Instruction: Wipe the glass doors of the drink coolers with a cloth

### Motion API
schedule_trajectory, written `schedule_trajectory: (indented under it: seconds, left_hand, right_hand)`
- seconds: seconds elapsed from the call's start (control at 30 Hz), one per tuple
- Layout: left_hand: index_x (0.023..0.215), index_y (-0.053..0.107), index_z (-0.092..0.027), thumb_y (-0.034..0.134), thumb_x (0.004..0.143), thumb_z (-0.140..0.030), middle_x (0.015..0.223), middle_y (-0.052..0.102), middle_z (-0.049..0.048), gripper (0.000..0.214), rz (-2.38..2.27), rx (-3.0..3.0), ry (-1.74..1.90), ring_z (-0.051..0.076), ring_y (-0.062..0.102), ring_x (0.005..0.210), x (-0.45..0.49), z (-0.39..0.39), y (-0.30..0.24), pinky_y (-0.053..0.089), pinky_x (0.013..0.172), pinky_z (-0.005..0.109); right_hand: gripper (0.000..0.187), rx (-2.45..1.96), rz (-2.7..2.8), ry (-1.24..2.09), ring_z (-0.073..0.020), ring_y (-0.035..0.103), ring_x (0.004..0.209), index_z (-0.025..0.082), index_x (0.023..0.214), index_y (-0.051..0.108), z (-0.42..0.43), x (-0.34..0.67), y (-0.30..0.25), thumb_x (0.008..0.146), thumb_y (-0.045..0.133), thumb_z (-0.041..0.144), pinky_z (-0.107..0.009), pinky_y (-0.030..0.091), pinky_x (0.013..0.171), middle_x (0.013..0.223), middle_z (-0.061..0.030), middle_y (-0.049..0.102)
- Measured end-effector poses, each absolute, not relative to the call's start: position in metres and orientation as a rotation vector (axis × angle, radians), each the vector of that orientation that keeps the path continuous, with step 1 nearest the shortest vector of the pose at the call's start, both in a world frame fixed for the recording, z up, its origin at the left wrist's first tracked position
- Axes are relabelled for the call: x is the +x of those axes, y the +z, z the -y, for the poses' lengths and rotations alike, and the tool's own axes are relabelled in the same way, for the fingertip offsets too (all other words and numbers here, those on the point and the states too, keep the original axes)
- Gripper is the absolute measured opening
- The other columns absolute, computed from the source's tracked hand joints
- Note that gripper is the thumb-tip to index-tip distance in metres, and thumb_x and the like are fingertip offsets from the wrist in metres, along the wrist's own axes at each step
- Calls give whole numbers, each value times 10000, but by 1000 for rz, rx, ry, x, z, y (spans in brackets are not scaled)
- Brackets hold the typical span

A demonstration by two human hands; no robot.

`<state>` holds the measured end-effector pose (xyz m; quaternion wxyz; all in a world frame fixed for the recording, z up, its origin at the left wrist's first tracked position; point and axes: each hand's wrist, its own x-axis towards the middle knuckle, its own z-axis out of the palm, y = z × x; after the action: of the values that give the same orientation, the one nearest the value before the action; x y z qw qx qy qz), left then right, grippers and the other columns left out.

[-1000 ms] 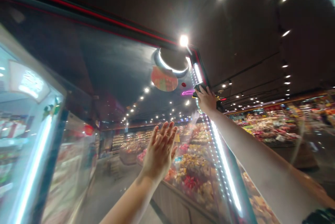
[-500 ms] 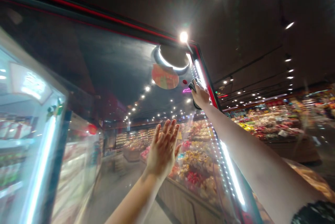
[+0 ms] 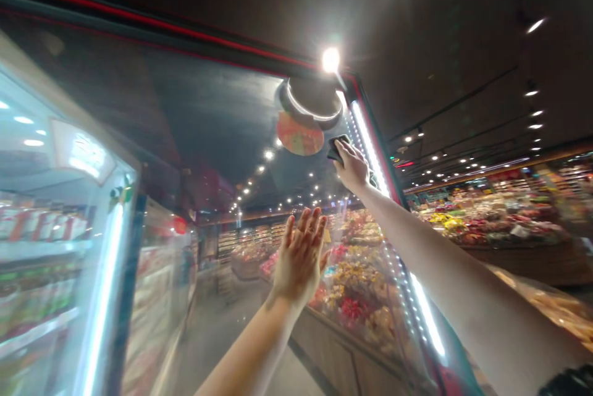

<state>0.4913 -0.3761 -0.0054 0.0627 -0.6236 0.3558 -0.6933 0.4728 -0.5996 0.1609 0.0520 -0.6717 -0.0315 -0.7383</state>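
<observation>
A large glass door with a dark, red-lined frame fills the middle of the view. My left hand lies flat on the pane, fingers stretched upward. Higher up and to the right, near the lit edge of the door, my right hand is closed over a dark cloth and holds it to the glass. Most of the cloth is hidden under the fingers. Just left of the cloth, a round orange-red sticker shows on the pane.
Bright strip lights run down the door's right edge. A lit cabinet with stocked shelves stands at the left. Produce displays spread out at the right; similar displays appear in the glass, apparently reflected.
My right hand has shifted a little left across the glass with the cloth, away from the lit edge. The view has turned slightly left; my left hand stays flat on the pane.
</observation>
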Motion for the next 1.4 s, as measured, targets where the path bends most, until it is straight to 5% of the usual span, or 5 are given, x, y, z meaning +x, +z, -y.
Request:
schedule_trajectory:
  seconds: [0.2, 0.4, 0.9, 1.1, 1.4]
  left_hand:
    - [1530, 402, -155, 467, 1004, -325, 1617, 396, 81, 556, -1238, -1856, -2085, 236, 317, 1526, 480, 360, 5, 226, 1278, 462]
    - [1609, 213, -209, 502, 976, -236, 1629, 361, 89, 696, -1199, -1797, -2132, 254, 291, 1533, 476, 308, 19, 261, 1256, 538]
    - [1635, 31, -235, 455, 1009, -245, 1638, 326, 96, 757, -928, -1821, -2176, 271, 278, 1531, 468, 219, 18, 283, 1240, 562]
    - [1633, 90, -264, 501, 1002, -248, 1637, 339, 84, 753, -955, -1803, -2210, 270, 296, 1527, 472, 220, 16, 283, 1241, 552]
    - [1635, 57, -232, 479, 1011, -261, 1649, 304, 92, 753, -949, -1821, -2217, 279, 282, 1533, 471, 220, 14, 277, 1243, 547]
  right_hand:
    - [643, -2325, 375, -2298, -255, 414, 1461, 316, 1556, 398, 622, 461, 113, 935, 536, 225, -469, 414, 1191, 1607, 13, 425]
    - [634, -1961, 73, -2286, -345, 412, 1460, 309, 1564, 381, 603, 479, 149, 949, 519, 235, -622, 445, 1129, 1559, -42, 490]
    - [616, -2003, 60, -2167, -374, 325, 1504, 283, 1556, 401, 563, 478, 154, 961, 547, 341, -645, 402, 1158, 1596, -47, 438]
    - [504, -2229, 680, -2279, -261, 377, 1490, 350, 1491, 490, 561, 464, 103, 993, 519, 417, -505, 423, 1179, 1581, 36, 460]
    - [546, -1957, 197, -2227, -327, 374, 1486, 315, 1477, 520, 517, 475, 143, 934, 572, 339, -587, 414, 1159, 1567, 7, 480]
